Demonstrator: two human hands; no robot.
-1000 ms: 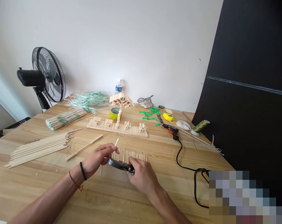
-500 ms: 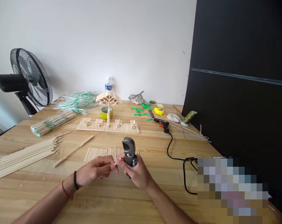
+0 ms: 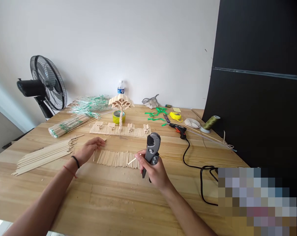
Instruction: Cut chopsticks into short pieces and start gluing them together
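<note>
My right hand (image 3: 155, 170) is wrapped round a grey and black hand cutter (image 3: 152, 147), jaws pointing up. Thumb and forefinger of the same hand also pinch a short wooden stick (image 3: 132, 161). My left hand (image 3: 89, 150) is low over the table, its fingers curled around the end of a longer wooden stick (image 3: 105, 140); most of that stick is hidden by the hand and arm. A thin short piece (image 3: 93, 156) shows just below those fingers. Between the hands lies a row of short cut sticks (image 3: 115, 158), side by side.
Behind the row stands a stick-built tree model (image 3: 121, 118) on a slatted base (image 3: 106, 131). Long sticks (image 3: 46, 154) and a bagged bundle (image 3: 68, 125) lie left. A glue gun (image 3: 179, 129) with a black cable, yellow tape measure (image 3: 175, 115) and thread spool (image 3: 211, 123) are right.
My hands have parted. The left has moved left and forward to the loose stick; the right keeps the cutter and the short stick. The view has shifted slightly left.
</note>
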